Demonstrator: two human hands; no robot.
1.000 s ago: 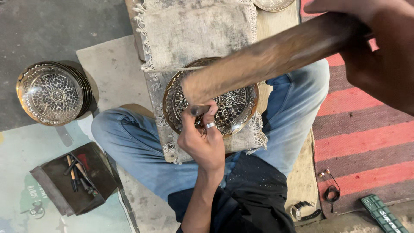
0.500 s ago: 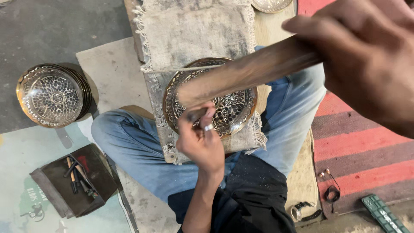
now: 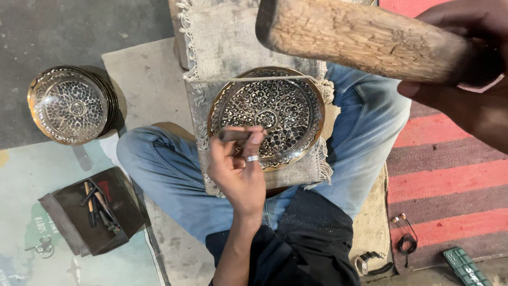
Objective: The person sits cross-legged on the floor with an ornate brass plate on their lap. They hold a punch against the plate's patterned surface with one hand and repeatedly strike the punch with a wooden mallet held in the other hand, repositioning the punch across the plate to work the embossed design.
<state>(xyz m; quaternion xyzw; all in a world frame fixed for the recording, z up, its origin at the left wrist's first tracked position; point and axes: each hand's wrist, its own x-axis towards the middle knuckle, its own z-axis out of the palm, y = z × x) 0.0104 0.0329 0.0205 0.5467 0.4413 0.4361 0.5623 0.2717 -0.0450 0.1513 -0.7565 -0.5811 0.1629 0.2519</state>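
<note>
- Grey concrete floor [image 3: 63,32] fills the upper left of the frame; a red striped rug [image 3: 450,180] runs down the right side, and the person sits cross-legged between them in blue jeans.
- A block draped in fringed cloth [image 3: 227,47] stands in the lap at centre; the padding likely steadies the work.
- On the cloth lies the plate [image 3: 267,114], round and brass-coloured, flat and face up at frame centre.
- Its face shows dense dark-and-bright scrollwork around a small central ring, inside a plain shiny rim.
- The left hand [image 3: 238,169], a ring on one finger, is closed around a short dark punch [image 3: 235,136], pinched in the fingers over the plate's lower left edge; whether its tip touches the metal cannot be told.
- The right hand [image 3: 460,79], at the upper right, is wrapped tightly round a thick wooden mallet [image 3: 360,39], raised well above the plate and close to the camera.
- A stack of similar plates [image 3: 71,104] rests on the floor at the left, near at hand.
- At the lower left an open dark pouch [image 3: 92,209] holds several slim tools [image 3: 98,204], within reach of the left hand.
- At the lower right lie earphones [image 3: 405,238], a watch [image 3: 365,260] and a green case [image 3: 465,266].
</note>
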